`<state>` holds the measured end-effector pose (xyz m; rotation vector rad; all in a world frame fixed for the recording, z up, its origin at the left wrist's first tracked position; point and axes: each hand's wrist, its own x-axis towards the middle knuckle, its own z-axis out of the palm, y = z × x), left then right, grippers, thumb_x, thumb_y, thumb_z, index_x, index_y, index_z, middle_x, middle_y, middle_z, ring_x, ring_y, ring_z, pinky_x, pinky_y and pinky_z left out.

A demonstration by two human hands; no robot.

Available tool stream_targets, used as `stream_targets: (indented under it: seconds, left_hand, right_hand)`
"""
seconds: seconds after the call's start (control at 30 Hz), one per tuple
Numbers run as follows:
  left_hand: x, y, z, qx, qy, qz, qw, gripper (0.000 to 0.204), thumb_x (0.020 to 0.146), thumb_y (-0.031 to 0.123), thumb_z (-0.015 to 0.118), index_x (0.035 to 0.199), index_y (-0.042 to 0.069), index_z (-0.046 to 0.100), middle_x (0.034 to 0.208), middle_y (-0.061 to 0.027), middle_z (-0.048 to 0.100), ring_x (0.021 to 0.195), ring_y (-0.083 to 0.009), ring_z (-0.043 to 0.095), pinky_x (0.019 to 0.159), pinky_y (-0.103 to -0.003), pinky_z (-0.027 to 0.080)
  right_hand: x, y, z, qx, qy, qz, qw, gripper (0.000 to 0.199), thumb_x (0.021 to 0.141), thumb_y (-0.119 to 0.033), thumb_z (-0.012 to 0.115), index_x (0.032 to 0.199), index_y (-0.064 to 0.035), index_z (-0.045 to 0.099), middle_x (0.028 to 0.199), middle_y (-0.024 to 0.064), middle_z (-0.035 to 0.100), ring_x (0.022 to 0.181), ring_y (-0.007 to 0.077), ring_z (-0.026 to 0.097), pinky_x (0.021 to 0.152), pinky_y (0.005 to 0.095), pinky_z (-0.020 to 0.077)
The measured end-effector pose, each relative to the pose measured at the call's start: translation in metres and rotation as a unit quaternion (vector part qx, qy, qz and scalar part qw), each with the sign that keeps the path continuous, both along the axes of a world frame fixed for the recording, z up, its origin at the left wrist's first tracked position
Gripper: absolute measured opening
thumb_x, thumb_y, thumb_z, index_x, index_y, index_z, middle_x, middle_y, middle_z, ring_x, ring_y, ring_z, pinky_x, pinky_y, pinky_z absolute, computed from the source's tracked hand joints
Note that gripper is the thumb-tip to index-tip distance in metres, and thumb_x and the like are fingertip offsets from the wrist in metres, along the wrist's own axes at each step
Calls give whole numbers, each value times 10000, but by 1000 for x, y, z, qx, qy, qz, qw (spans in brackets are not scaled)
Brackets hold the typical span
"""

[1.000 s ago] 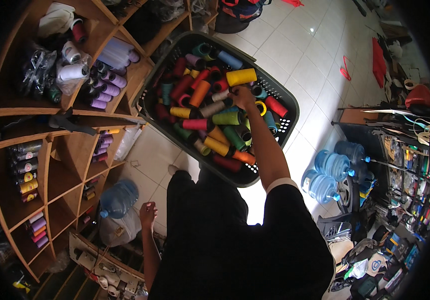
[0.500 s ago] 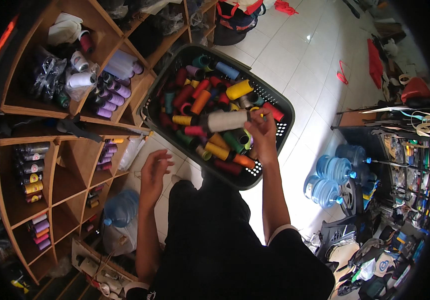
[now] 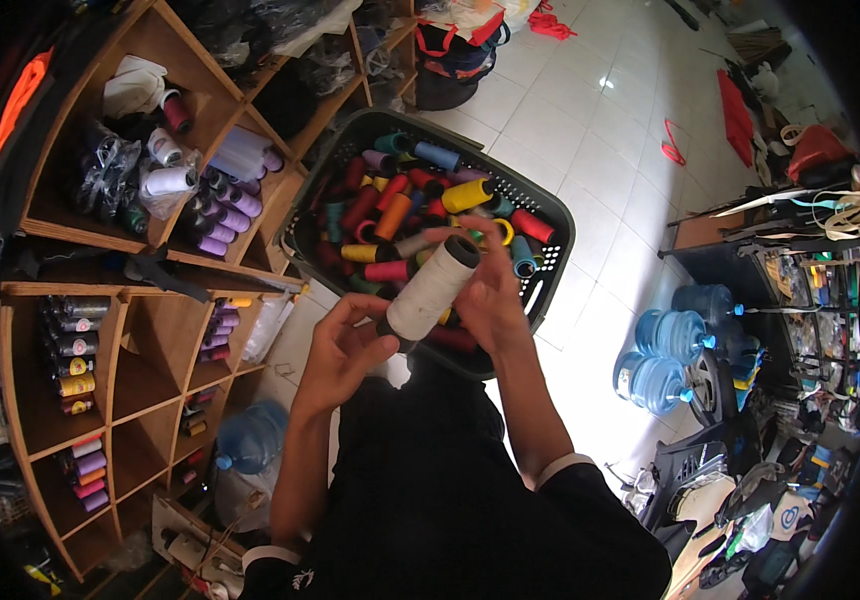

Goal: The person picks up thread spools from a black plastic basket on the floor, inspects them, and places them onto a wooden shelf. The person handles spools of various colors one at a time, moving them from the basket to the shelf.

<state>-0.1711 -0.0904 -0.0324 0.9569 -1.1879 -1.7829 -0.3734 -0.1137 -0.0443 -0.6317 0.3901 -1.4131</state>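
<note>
The tall wooden cubby shelf unit (image 3: 130, 330) is standing at my left, holding rows of thread cones. The dark plastic laundry basket (image 3: 550, 215) is sitting on the white tiled floor (image 3: 600, 130) ahead, filled with multicoloured thread spools. Above its near edge I am holding one off-white thread cone (image 3: 432, 287). My right hand (image 3: 495, 290) is wrapping it; my left hand (image 3: 345, 350) is pinching its lower end.

The white spool (image 3: 433, 288) hides part of the right hand (image 3: 490, 290) and the basket's (image 3: 550, 215) near spools. The left hand (image 3: 342, 348) covers the spool's lower end. Shelf (image 3: 25, 290) items at the dark left rim are too dim to tell.
</note>
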Motion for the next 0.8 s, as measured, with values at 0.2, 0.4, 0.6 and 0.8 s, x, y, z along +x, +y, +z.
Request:
stream_targets:
  seconds: [0.2,0.4,0.6,0.8]
  left_hand:
    - [-13,7,8,98,130,-15,987,283,827,-4,653,1045,12,473,1085,-88,543,941,-145,584,783,-275,492]
    - [-15,15,8,-50,77,62,994,325,766,-84,687,989,32,480,1048,-61,510,1010,-131,538,790,-260,498]
    - [-24,20,29,-46,29,137,989,340,733,-120,705,945,20,478,1032,-54,499,1002,-120,526,883,-267,452]
    - [-27,22,25,-160,-76,174,969,338,724,-119,711,934,7,478,1027,-60,494,1006,-134,530,895,-268,442]
  right_hand:
    - [32,-16,-15,-83,-214,144,963,533,695,-232,766,1089,-62,448,968,137,569,862,266,600,785,377,507]
    - [41,-14,2,-29,-236,159,958,239,699,-51,649,790,-95,433,659,38,456,567,151,511,613,314,474]
    - [48,-15,17,26,-168,99,981,186,716,-26,552,762,-111,394,636,9,414,522,121,445,565,296,444]
    - [56,-13,25,81,-149,41,985,200,715,-31,565,761,-114,389,637,10,419,515,125,450,569,303,448]
